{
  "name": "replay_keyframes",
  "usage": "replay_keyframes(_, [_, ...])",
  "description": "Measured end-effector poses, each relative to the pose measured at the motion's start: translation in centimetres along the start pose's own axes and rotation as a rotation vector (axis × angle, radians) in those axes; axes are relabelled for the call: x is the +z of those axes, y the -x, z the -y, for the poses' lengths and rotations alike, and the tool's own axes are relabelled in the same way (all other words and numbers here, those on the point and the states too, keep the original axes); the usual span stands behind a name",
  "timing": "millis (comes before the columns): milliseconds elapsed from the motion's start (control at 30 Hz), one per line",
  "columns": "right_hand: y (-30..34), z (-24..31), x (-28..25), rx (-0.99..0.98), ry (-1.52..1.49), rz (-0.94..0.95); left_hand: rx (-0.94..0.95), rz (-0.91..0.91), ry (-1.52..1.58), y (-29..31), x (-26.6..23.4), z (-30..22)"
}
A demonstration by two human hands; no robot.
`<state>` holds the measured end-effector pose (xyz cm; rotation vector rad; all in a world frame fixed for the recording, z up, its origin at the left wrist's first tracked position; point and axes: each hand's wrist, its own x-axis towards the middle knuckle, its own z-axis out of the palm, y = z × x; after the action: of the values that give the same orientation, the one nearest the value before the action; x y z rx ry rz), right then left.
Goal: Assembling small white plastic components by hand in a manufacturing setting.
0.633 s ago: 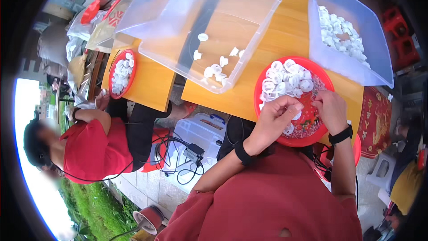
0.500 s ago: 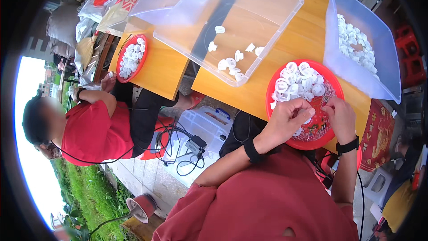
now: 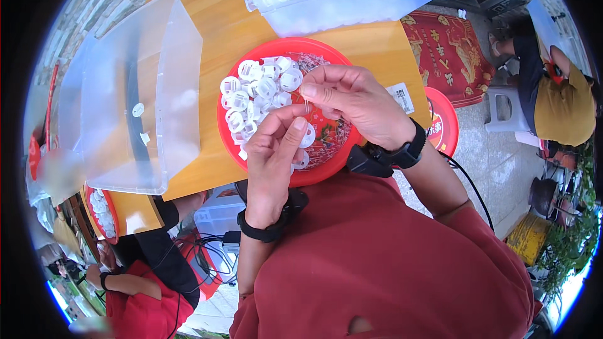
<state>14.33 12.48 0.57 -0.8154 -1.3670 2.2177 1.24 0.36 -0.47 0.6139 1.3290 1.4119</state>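
Both hands work above a round red tray. My right hand pinches a tiny part with thin, wire-like legs pointing down; its body is hidden by the fingertips. Close below, my left hand has its thumb and curled fingers brought toward those legs. Beside the left thumb is a white round plastic piece; whether the hand holds it or it lies in the tray, I cannot tell. White plastic pieces are heaped on the tray's left, with thin clear bits on its right.
A clear bin of white pieces stands beyond the tray. On the left, another clear bin holds a few pieces. A co-worker sits at lower left, near a red tray. A grey stool stands at right.
The view has swung to the right, so the tray appears nearer the middle. My hands have come closer together, and thin legs now show below the right fingertips.
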Motion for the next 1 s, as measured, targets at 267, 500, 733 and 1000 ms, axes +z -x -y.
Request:
replay_keyframes(267, [0.0, -1.5, 0.7, -0.161, -0.03, 0.018, -0.01, -0.026, 0.047, 0.2, 0.5, 0.4])
replay_keyframes(500, [0.0, -0.2, -0.6, -0.659, 0.595, 0.095, -0.116, 0.087, 0.193, 0.4, -0.8, -0.3])
replay_keyframes(733, [-0.2, 1.3, -1.3, -0.851, 0.746, 0.215, -0.167, 0.222, 0.204, 0.4, -2.0, -0.7])
replay_keyframes(1000, [0.3, 1.0, -1.6, -0.763, 0.86, 0.134, -0.106, 0.117, 0.109, 1.0, -1.8, -1.6])
